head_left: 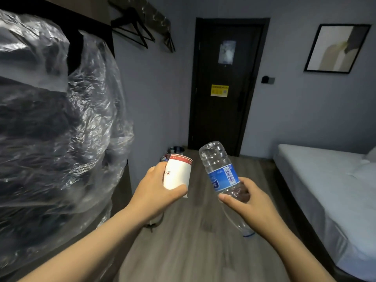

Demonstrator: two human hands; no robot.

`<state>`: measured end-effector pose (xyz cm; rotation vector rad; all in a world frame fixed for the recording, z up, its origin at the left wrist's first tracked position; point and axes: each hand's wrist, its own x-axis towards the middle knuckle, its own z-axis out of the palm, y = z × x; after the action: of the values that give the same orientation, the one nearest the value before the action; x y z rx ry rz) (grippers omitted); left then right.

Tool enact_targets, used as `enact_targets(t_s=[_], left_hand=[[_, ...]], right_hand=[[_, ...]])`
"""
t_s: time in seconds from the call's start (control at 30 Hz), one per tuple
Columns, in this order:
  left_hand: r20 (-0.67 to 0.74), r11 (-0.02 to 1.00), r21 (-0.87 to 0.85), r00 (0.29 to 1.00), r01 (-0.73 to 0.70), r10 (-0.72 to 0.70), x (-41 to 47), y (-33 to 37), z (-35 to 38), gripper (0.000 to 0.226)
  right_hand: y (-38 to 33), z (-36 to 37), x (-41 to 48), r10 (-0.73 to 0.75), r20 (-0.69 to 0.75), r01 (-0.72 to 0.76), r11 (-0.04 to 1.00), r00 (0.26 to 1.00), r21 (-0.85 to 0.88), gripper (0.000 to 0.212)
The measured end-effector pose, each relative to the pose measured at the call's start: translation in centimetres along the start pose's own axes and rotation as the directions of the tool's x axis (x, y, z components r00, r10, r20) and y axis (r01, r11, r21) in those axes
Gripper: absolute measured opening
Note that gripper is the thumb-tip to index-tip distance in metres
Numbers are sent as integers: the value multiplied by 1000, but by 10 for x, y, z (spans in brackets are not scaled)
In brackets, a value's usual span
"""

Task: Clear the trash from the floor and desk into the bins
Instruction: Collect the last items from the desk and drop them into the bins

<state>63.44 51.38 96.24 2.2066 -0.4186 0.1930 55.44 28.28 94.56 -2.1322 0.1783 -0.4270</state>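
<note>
We see the left hand (156, 193) curled round a white paper cup (177, 174) with a red band at its rim, thumb across the near side, the cup tipped so that its rim points up and away; the right hand (251, 205) grips a clear plastic bottle (220, 169) with a blue label, fingers and thumb wrapped round its lower half; the bottle is inverted and tilted, base uppermost, cap down below the hand. Both things are held in the air, near each other but apart, above the wooden floor (193, 253). Beyond the cup, by the wall beside the dark door (221, 110), we make out a dark bin (176, 149), too blurred to tell its contents. At left hang garments under clear plastic (53, 119); at right stands a bed (325, 180) with a white sheet; a framed picture (336, 47) hangs above it.
</note>
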Motion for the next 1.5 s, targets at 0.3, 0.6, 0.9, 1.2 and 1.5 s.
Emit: enact_targets(t_s=[0.3,0.6,0.9,1.2,1.5], left_hand=[[4,998,-16,998,-57,57,132,26,89,39],[-14,999,-25,1000,27,-28,249,30,156,35],[-33,995,-87,998,42,-45,404,-16,194,33],[-40,994,-65,995,91,-94,577,-82,196,42],[-63,991,-60,991,116,-120,720,-138,231,39]], right_hand=[[72,-48,142,-1,-15,1,999,1000,36,46],[130,-82,274,-2,36,0,999,999,47,48],[168,-49,432,-1,32,0,999,999,39,44],[172,11,606,7,76,-8,1000,997,6,36],[219,58,763,6,127,-7,1000,992,9,42]])
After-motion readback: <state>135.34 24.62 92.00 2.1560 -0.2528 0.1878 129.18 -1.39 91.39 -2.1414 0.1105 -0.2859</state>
